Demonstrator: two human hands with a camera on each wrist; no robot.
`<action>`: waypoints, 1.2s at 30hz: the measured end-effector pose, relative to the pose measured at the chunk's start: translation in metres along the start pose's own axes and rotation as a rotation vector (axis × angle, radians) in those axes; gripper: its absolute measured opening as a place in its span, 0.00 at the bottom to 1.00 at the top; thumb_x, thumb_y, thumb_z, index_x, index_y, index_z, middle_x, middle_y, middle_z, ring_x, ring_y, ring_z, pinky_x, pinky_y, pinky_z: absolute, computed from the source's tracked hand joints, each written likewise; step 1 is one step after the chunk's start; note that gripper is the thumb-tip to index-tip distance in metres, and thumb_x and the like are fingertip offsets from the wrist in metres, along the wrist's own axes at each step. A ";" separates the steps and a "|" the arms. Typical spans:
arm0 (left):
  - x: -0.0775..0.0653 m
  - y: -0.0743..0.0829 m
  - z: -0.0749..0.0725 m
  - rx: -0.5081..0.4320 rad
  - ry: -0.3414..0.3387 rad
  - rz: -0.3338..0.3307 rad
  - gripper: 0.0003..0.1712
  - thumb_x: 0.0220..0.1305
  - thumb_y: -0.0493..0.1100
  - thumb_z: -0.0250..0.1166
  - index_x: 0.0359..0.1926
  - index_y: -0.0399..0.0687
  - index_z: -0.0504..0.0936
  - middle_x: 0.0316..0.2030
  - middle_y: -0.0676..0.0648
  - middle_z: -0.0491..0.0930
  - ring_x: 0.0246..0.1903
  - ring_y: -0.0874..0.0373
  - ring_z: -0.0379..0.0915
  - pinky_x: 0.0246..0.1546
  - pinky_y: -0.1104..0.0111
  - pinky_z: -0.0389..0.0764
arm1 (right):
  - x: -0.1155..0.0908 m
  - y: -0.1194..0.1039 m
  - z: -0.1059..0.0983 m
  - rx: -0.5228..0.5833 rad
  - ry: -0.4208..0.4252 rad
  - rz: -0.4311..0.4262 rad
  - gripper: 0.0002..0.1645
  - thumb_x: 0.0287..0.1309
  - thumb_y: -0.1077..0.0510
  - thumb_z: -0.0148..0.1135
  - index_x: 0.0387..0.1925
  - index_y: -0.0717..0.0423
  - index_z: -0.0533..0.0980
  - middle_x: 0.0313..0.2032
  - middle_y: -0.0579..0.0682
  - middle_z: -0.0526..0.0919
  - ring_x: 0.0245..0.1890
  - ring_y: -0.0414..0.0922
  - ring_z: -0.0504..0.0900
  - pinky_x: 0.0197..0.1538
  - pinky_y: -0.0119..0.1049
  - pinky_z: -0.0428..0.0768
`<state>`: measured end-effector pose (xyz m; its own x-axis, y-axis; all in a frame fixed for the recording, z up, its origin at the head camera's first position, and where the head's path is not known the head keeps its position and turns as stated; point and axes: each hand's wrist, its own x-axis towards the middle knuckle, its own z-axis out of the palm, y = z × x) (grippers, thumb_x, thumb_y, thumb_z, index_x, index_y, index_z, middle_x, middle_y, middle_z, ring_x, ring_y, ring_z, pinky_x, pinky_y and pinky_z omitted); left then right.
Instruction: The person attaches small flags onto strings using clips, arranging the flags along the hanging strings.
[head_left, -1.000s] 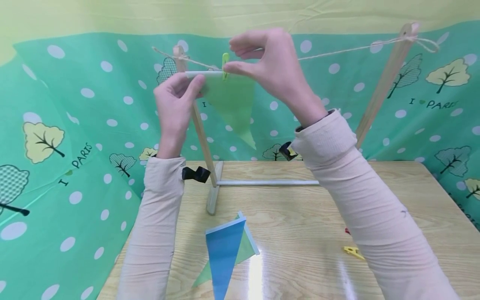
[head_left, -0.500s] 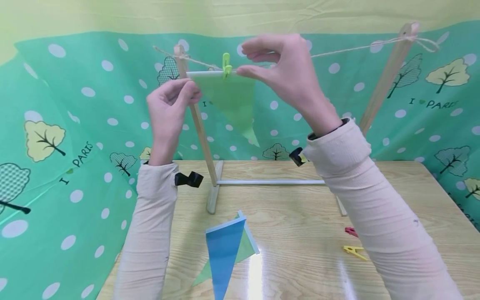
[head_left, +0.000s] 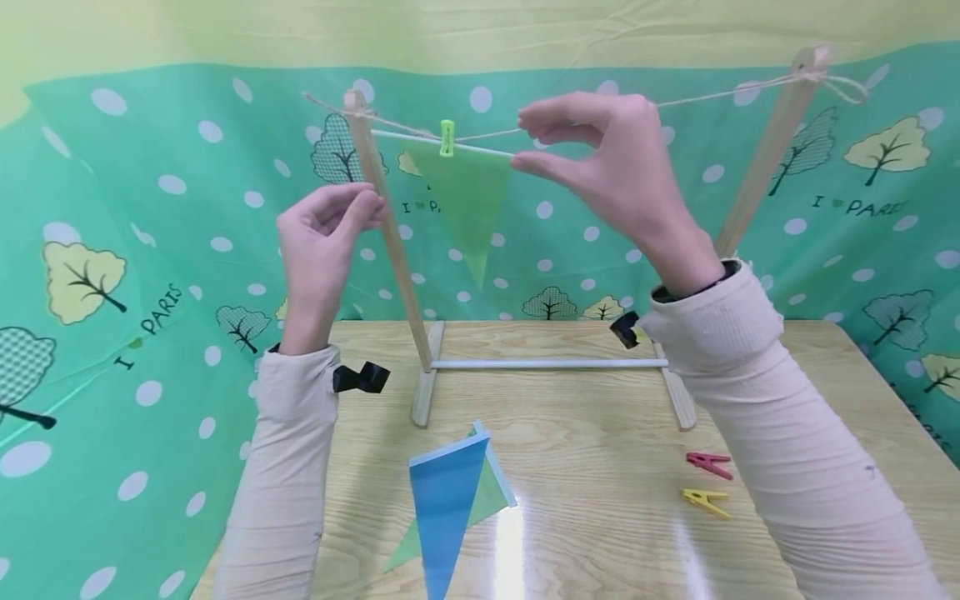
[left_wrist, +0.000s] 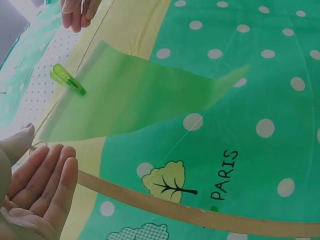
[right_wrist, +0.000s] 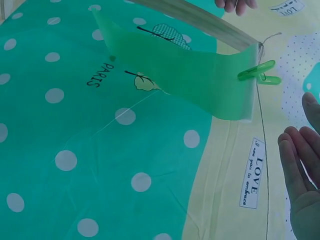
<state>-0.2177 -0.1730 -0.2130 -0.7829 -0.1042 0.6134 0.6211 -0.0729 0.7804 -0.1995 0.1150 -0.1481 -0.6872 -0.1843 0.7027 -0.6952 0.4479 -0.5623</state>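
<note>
A green pennant (head_left: 472,192) hangs from the string (head_left: 491,133), its top edge pinched by a light green clothespin (head_left: 447,138). In the left wrist view that clothespin (left_wrist: 67,79) sits across the pennant's white top strip. My left hand (head_left: 318,237) is off the pennant's left side, near the wooden post, fingers loosely bent and holding nothing. My right hand (head_left: 607,162) is beside the pennant's right corner, thumb and fingers spread apart. The right wrist view shows a gap between that hand (right_wrist: 305,170) and the pennant (right_wrist: 200,80).
Two wooden posts (head_left: 772,158) carry the string, joined low down by a white rod (head_left: 547,364). On the table (head_left: 585,517) lie a blue pennant (head_left: 446,492) over a green one (head_left: 491,496), a red clothespin (head_left: 708,463) and a yellow clothespin (head_left: 705,502). Patterned cloth surrounds the table.
Both hands have let go and drawn apart, the left one down and left, the right one down and right. The green pennant now hangs by its clothespin, its top edge slightly tilted.
</note>
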 end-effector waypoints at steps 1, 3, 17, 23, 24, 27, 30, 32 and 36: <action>-0.001 -0.001 -0.001 0.004 0.000 -0.002 0.13 0.61 0.36 0.71 0.42 0.29 0.84 0.33 0.43 0.88 0.34 0.52 0.84 0.42 0.69 0.84 | -0.001 0.001 0.000 -0.001 -0.001 0.005 0.21 0.50 0.58 0.77 0.47 0.58 0.85 0.47 0.53 0.88 0.45 0.38 0.85 0.55 0.29 0.79; -0.004 -0.002 -0.002 0.010 -0.004 -0.010 0.13 0.61 0.36 0.71 0.42 0.28 0.84 0.33 0.43 0.88 0.34 0.52 0.84 0.42 0.69 0.84 | -0.004 0.002 -0.001 0.000 -0.005 0.008 0.21 0.50 0.58 0.77 0.47 0.57 0.85 0.47 0.52 0.87 0.46 0.38 0.85 0.55 0.29 0.79; -0.024 -0.010 -0.014 0.157 -0.046 -0.057 0.18 0.61 0.42 0.72 0.45 0.31 0.85 0.35 0.49 0.88 0.37 0.56 0.85 0.44 0.71 0.83 | -0.026 0.013 -0.007 -0.062 -0.020 0.007 0.22 0.51 0.57 0.77 0.49 0.55 0.84 0.49 0.50 0.87 0.48 0.41 0.85 0.56 0.29 0.78; -0.036 -0.014 -0.020 0.220 -0.042 -0.059 0.13 0.62 0.42 0.71 0.44 0.38 0.87 0.35 0.51 0.88 0.36 0.57 0.85 0.43 0.72 0.83 | -0.037 0.021 -0.008 -0.112 -0.027 0.024 0.22 0.51 0.54 0.77 0.49 0.54 0.84 0.49 0.49 0.87 0.50 0.42 0.84 0.57 0.31 0.78; -0.037 -0.015 -0.021 0.220 -0.041 -0.059 0.12 0.62 0.42 0.71 0.44 0.39 0.87 0.35 0.51 0.88 0.36 0.57 0.85 0.43 0.72 0.83 | -0.039 0.023 -0.008 -0.122 -0.028 0.023 0.22 0.51 0.54 0.77 0.49 0.54 0.84 0.49 0.49 0.87 0.50 0.41 0.84 0.57 0.31 0.78; -0.042 -0.018 -0.024 0.235 -0.040 -0.063 0.12 0.62 0.41 0.71 0.44 0.39 0.87 0.35 0.51 0.88 0.36 0.57 0.85 0.43 0.73 0.83 | -0.045 0.027 -0.008 -0.130 -0.029 0.024 0.22 0.51 0.54 0.76 0.49 0.54 0.84 0.48 0.49 0.87 0.49 0.42 0.85 0.56 0.31 0.78; -0.047 -0.021 -0.026 0.278 -0.042 -0.067 0.12 0.62 0.42 0.71 0.45 0.40 0.87 0.36 0.52 0.88 0.37 0.59 0.85 0.43 0.73 0.82 | -0.052 0.032 -0.009 -0.120 -0.022 0.023 0.21 0.51 0.56 0.77 0.49 0.54 0.85 0.47 0.49 0.88 0.48 0.43 0.85 0.56 0.31 0.79; -0.050 -0.024 -0.028 0.306 -0.040 -0.075 0.13 0.62 0.42 0.71 0.45 0.41 0.87 0.37 0.53 0.88 0.39 0.61 0.85 0.43 0.74 0.82 | -0.057 0.036 -0.009 -0.108 -0.014 0.024 0.21 0.50 0.57 0.77 0.49 0.54 0.85 0.47 0.49 0.88 0.48 0.44 0.85 0.55 0.30 0.79; -0.056 -0.030 -0.032 0.333 -0.037 -0.099 0.14 0.62 0.42 0.71 0.47 0.41 0.87 0.39 0.54 0.88 0.40 0.62 0.84 0.46 0.75 0.81 | -0.066 0.046 -0.009 -0.099 0.000 0.039 0.21 0.50 0.58 0.77 0.49 0.54 0.85 0.46 0.50 0.88 0.47 0.44 0.85 0.54 0.27 0.78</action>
<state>-0.1911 -0.1966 -0.2744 -0.8432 -0.0764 0.5322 0.5009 0.2479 0.8293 -0.1843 0.1559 -0.2170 -0.7130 -0.1649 0.6815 -0.6438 0.5390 -0.5431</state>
